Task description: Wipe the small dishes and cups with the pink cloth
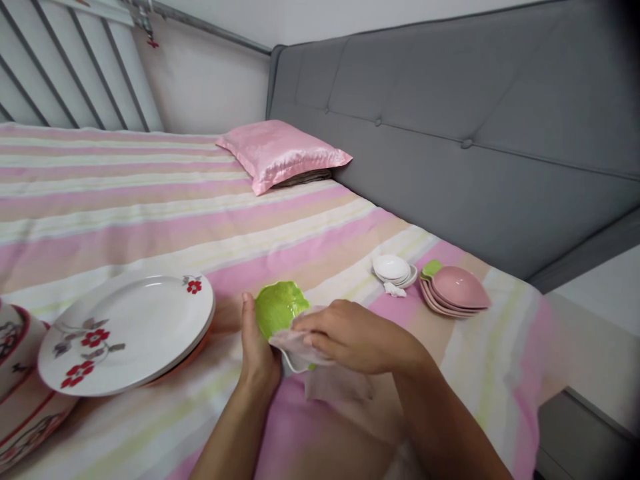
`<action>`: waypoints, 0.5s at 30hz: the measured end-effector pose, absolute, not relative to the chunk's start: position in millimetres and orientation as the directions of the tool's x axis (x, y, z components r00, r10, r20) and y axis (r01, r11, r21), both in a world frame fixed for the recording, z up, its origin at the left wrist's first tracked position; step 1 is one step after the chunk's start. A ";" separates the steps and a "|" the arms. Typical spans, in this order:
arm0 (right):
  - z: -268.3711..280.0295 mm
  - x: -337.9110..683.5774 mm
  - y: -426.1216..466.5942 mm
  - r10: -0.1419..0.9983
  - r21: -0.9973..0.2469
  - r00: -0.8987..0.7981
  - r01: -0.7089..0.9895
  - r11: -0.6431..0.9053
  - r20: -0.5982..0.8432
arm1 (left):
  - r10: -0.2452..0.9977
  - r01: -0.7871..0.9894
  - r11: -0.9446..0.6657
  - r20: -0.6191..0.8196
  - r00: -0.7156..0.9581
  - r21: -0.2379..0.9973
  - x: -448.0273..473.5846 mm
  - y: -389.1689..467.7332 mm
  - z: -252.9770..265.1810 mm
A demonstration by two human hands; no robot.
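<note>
My left hand (pixel 259 350) grips a small green leaf-shaped bowl (pixel 279 305) by its left side, the thumb along the rim. The bowl is tilted, its glossy green inside showing and a white edge visible below. My right hand (pixel 357 335) is closed on a thin whitish cloth (pixel 303 345), pressed against the bowl's right rim. Part of the cloth hangs below the hand. The underside of the bowl and most of my left fingers are hidden.
Floral white plates (pixel 135 333) are stacked at left, beside patterned bowls (pixel 25 400). Small white dishes (pixel 393 268) and stacked pink dishes (pixel 460 288) lie at right. A pink pillow (pixel 283 153) rests on the striped bedspread (pixel 150 227), near the grey headboard (pixel 425 87).
</note>
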State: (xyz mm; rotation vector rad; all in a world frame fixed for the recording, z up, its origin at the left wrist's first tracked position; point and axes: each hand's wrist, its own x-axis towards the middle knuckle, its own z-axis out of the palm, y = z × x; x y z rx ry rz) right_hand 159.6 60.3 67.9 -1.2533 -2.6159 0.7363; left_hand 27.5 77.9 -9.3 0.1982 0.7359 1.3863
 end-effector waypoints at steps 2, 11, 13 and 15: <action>68.9 161.0 63.2 0.872 -0.570 -0.488 0.704 0.424 0.047 | 0.942 -0.816 0.199 -0.336 0.006 0.542 28.3 77.6 -9.8; 42.9 138.7 78.9 0.916 -0.618 0.027 0.746 0.248 0.400 | 0.949 -0.780 0.209 -0.314 0.018 0.590 28.0 75.7 -12.7; 32.5 130.4 80.6 0.890 -0.540 -0.173 0.741 0.399 0.421 | 0.962 -0.800 0.170 -0.271 0.010 0.575 28.5 77.5 -13.2; 22.4 124.2 82.1 0.826 -0.429 -0.396 0.716 0.551 0.400 | 0.968 -0.825 0.103 -0.246 -0.044 0.555 28.6 80.3 -13.3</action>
